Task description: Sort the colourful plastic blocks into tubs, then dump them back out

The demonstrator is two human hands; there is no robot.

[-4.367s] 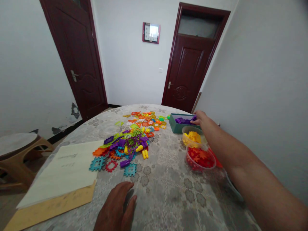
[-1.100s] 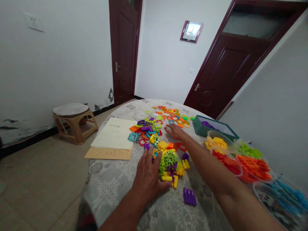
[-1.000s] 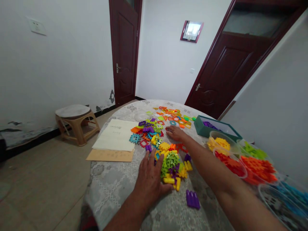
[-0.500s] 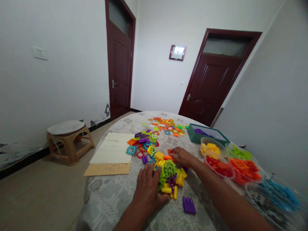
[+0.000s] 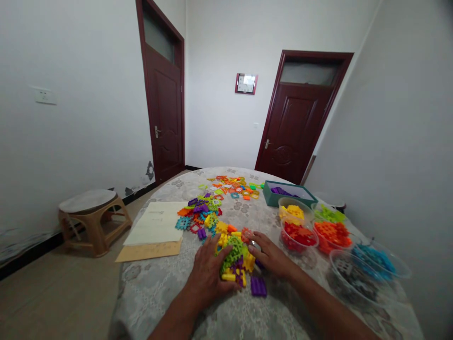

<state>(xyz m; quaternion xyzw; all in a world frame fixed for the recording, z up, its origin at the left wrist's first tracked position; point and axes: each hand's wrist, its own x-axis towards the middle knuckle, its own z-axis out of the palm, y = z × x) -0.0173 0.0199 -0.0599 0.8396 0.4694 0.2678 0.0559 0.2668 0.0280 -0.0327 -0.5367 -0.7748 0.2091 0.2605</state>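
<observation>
Plastic: one pile (image 5: 234, 252) between two hands (image 5: 207, 269) (image 5: 271, 257)

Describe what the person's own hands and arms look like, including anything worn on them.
The left hand and right hand are both bare, with no gloves. No sleeve shows on either of the forearms as far as the picture reaches, and no watch or bracelet is visible at the wrists. I can make out no ring or marking; the nails are too small to judge.
</observation>
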